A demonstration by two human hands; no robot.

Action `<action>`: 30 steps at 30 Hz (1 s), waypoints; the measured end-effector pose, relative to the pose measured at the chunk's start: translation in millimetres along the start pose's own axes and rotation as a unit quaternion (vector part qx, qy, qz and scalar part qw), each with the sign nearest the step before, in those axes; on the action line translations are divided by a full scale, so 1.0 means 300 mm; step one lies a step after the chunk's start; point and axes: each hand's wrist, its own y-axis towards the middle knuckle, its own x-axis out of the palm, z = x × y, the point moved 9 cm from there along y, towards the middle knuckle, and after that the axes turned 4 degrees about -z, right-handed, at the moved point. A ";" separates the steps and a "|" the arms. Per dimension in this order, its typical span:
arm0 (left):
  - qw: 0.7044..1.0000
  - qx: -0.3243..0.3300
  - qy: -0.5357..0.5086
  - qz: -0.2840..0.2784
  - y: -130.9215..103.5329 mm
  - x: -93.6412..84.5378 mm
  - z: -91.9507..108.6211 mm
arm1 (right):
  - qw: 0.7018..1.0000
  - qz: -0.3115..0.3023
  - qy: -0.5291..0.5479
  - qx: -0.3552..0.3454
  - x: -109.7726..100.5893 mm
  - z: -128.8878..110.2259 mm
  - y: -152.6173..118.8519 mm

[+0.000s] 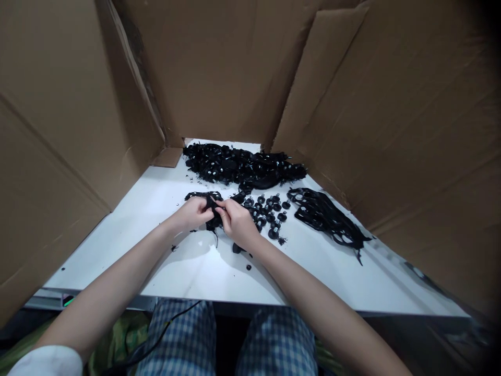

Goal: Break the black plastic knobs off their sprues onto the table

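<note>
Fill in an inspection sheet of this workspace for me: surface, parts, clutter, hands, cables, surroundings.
Surface: white table, with black pieces and bits lying on it.
Parts: black heap at the back; black round parts with pale tips, right of the hands; black strips bunched farther right.
Clutter: small scraps near the left forearm; small round bit toward the front.
Hands: left hand closed on a black piece; right hand beside it, exact grip too small to tell.
Cables: dark cable over checked trousers.
Surroundings: cardboard walls left, back and right.
</note>
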 end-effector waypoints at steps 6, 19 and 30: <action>1.000 -0.004 -0.003 0.004 -0.001 0.004 -0.002 | 0.998 0.021 0.034 0.043 -0.003 0.010 0.000; 0.998 -0.018 -0.046 0.026 0.002 -0.002 -0.019 | 0.948 0.002 0.242 0.207 0.023 0.131 0.001; 0.976 -0.033 -0.214 0.037 0.008 -0.019 -0.025 | 0.829 0.104 0.473 0.278 0.025 0.204 0.001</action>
